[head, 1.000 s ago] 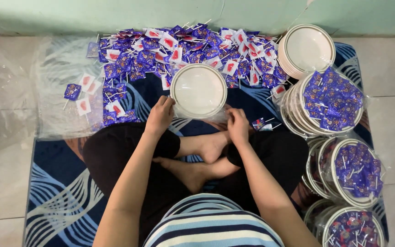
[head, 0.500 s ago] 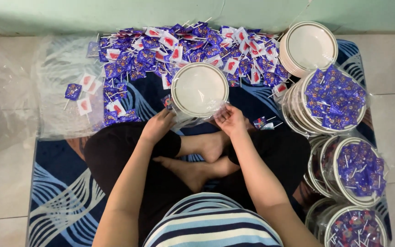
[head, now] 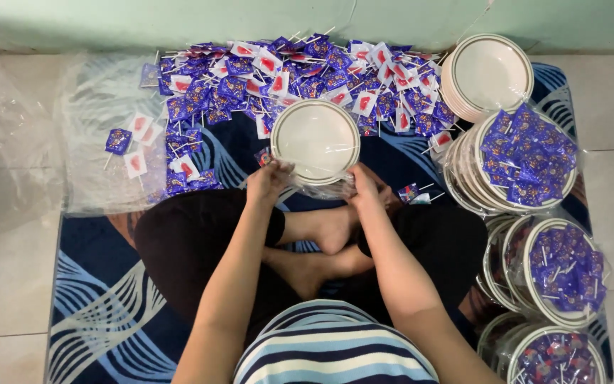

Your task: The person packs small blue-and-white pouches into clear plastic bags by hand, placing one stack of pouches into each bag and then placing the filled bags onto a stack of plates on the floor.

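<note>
the left hand (head: 268, 181) and the right hand (head: 362, 186) both pinch the clear plastic wrap (head: 321, 186) at the near rim of an empty white plate (head: 314, 136), which sits on the blue patterned mat (head: 94, 284) just beyond the person's crossed legs. judging by the mat's right edge, much is done: one wrapped plate heaped with purple lollipops (head: 527, 153) tops a pile, another filled plate (head: 563, 267) lies below it, and a third (head: 559, 359) sits at the near right corner. a stack of bare plates (head: 488, 71) waits at the far right corner, and a wide loose heap of lollipops (head: 286, 78) lines the far edge. the plate in hand holds nothing yet.
</note>
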